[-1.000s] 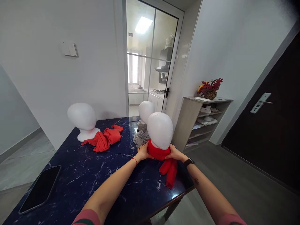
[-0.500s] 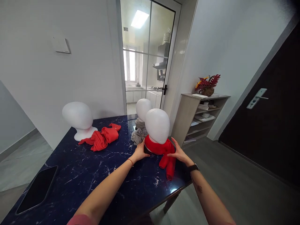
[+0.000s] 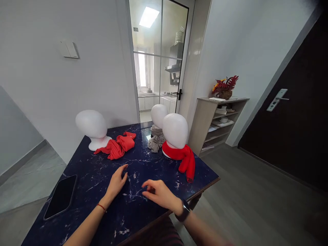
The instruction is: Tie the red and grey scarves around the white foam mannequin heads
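Over the dark blue marbled table (image 3: 102,181), my left hand (image 3: 117,181) is empty, its fingers apart. To its right my right hand (image 3: 159,194) is empty too, fingers loosely curled with a gap from the thumb. Beyond them at the right stands a white foam head (image 3: 175,130) with a bright red scarf (image 3: 176,153) round its neck, the ends hanging forward on the tabletop. Behind it, a second foam head (image 3: 159,115) has a grey cloth (image 3: 155,142) about its base. A third foam head (image 3: 91,124) stands at the left, with a crumpled red cloth (image 3: 119,146) touching its base.
A black phone (image 3: 61,196) lies near the table's left edge. Past the table are a glass door (image 3: 160,58), a low shelf unit (image 3: 205,123) with a flower basket (image 3: 225,90) on top, and a dark door (image 3: 287,102) at the right.
Both hands have let go of the red-scarfed foam head and moved back left and toward me. The head and scarf stay at their place on the table; the view has shifted slightly.
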Available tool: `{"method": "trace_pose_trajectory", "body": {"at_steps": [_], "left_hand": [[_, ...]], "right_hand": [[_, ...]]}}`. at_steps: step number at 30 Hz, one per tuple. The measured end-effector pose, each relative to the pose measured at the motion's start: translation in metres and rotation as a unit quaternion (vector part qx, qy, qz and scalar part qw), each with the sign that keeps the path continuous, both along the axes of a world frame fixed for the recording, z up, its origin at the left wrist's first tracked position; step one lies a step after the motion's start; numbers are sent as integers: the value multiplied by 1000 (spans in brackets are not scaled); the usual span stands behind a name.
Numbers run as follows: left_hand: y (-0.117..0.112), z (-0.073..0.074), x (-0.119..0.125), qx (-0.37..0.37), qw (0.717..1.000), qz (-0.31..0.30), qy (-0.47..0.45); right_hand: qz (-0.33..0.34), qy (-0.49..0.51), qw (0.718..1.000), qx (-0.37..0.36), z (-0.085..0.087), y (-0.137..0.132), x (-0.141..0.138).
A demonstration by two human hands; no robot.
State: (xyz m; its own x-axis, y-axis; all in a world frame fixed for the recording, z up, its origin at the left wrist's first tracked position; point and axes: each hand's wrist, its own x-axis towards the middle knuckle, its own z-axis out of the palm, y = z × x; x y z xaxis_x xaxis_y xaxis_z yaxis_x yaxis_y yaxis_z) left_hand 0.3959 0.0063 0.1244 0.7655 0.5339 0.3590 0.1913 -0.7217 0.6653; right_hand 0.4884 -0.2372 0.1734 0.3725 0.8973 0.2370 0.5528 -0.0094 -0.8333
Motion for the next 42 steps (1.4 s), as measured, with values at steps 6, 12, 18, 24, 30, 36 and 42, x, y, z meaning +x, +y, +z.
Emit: {"method": "trace_pose_trajectory", "body": {"at_steps": [6, 12, 18, 24, 30, 36, 42], "left_hand": [[17, 5, -14, -73, 993, 76, -47], [21, 3, -14, -145, 984, 78, -70], [19, 4, -11, -146, 987, 53, -44], [18, 9, -13, -149, 986, 52, -44], [21, 0, -13, -149, 987, 53, -36], [20, -3, -12, -140, 988, 45, -36], [19, 0, -16, -142, 988, 44, -40]], "right_hand": [[44, -36, 997, -47, -17, 127, 6], [-67, -11, 997, -29, -48, 151, 1], [-42, 62, 997, 0, -51, 148, 2], [-111, -76, 991, -20, -28, 127, 6], [-472, -257, 832, -136, -16, -6, 46], [-530, -263, 774, -226, -51, -82, 86], [-529, -203, 790, -234, -50, -79, 114]]}}
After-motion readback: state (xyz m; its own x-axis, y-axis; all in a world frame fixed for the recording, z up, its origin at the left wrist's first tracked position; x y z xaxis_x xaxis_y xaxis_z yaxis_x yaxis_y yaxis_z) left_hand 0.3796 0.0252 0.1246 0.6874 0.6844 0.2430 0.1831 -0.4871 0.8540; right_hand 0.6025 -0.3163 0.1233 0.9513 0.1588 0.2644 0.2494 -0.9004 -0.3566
